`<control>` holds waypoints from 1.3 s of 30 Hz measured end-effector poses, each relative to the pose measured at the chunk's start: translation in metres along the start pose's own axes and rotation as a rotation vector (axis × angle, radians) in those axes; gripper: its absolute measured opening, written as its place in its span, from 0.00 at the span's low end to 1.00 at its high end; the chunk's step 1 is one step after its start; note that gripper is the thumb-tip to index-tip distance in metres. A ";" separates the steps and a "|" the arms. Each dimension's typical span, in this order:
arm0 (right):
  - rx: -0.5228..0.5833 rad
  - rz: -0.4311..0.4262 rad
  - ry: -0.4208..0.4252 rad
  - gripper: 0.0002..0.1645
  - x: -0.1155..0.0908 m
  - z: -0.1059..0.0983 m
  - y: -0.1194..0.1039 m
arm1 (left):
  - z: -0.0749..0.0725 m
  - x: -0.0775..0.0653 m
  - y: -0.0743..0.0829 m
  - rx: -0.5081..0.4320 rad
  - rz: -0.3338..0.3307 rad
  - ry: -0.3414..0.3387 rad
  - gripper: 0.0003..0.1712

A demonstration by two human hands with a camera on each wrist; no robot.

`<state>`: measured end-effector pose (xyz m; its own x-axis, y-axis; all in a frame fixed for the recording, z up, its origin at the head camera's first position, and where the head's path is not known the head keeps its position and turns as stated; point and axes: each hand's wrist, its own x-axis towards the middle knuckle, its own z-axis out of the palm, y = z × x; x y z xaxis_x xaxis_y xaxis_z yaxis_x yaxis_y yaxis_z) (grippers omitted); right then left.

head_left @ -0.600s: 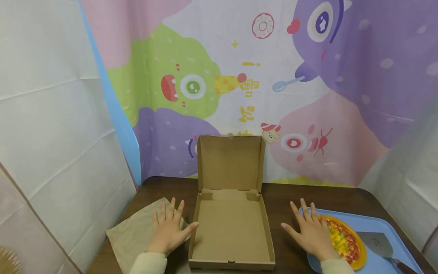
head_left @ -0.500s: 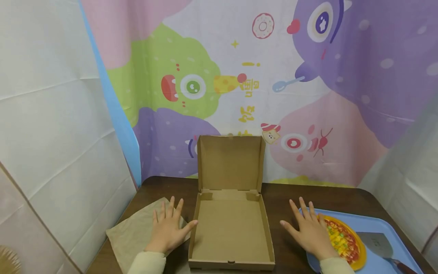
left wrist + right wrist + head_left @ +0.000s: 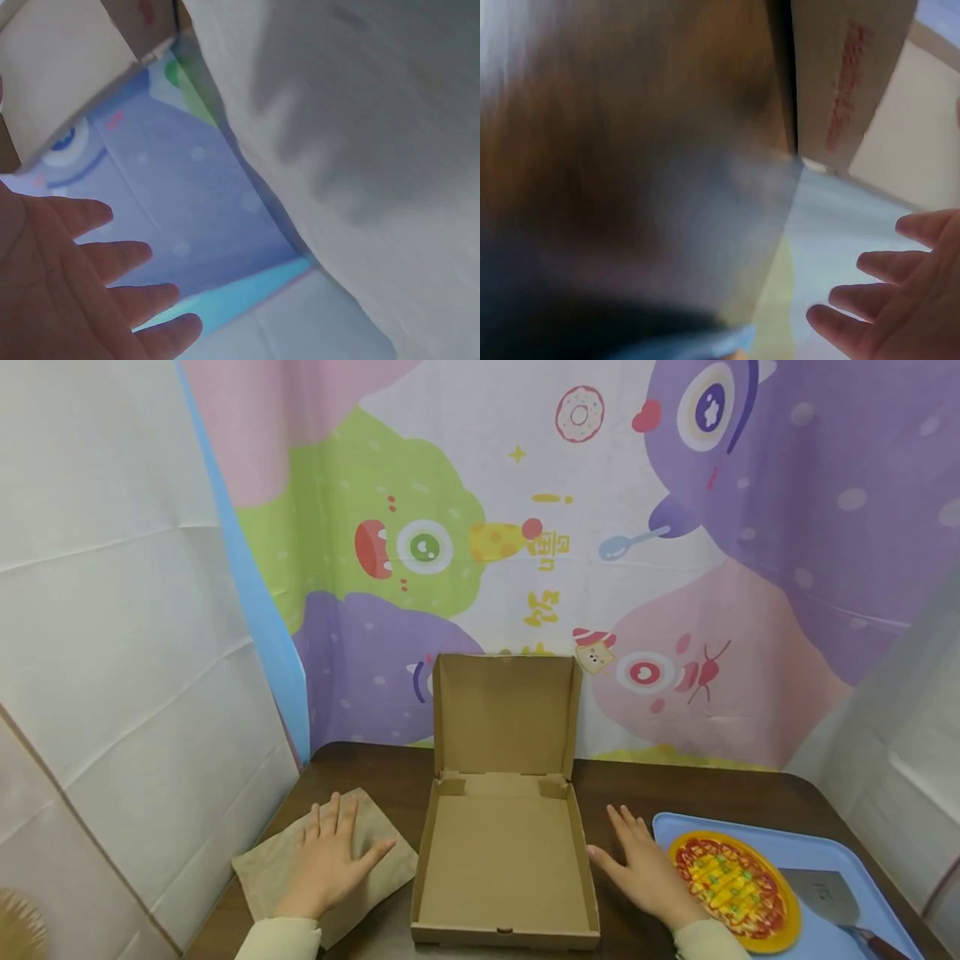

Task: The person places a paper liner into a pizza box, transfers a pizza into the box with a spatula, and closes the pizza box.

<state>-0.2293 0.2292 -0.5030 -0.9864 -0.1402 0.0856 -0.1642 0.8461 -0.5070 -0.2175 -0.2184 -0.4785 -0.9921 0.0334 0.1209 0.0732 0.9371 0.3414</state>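
In the head view my left hand (image 3: 326, 864) hovers over a folded sheet of brown paper (image 3: 375, 887), fingers spread and holding nothing. A cardboard pizza box (image 3: 504, 860) stands in the middle with its lid raised at the back; its inside is bare. Just right of the box is my right hand (image 3: 647, 870), fingers straight, thumb tip right at the box's side wall. On the blue tray (image 3: 847, 852) at the right lie a toy-like pizza (image 3: 731, 887) with a yellow crust and a metal pizza server (image 3: 823, 895) with a dark handle.
The dark wooden table (image 3: 622, 785) carries everything. Behind it hangs a cartoon-printed curtain (image 3: 495, 460). White cloth (image 3: 127, 610) walls in the left side, and similar cloth (image 3: 907, 752) the right. A straw-like round thing (image 3: 18, 927) shows at the lower left edge.
My left hand has moved left and a little back, farther over the brown paper. The right hand has moved left, off the pizza and tray, toward the box's side.
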 end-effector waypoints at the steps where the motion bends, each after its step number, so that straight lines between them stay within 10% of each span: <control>1: 0.028 0.012 -0.022 0.51 0.000 0.003 -0.001 | -0.003 -0.003 -0.005 0.005 -0.013 -0.012 0.58; 17: 0.206 0.074 -0.079 0.51 -0.009 0.024 -0.009 | -0.017 -0.028 -0.080 0.017 -0.290 -0.159 0.69; 39: 0.345 0.014 -0.076 0.39 -0.004 0.031 -0.014 | -0.012 -0.039 -0.100 -0.056 -0.371 -0.112 0.40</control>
<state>-0.2228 0.2022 -0.5226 -0.9836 -0.1792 0.0191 -0.1291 0.6264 -0.7687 -0.1853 -0.3174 -0.5060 -0.9569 -0.2634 -0.1223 -0.2904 0.8722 0.3937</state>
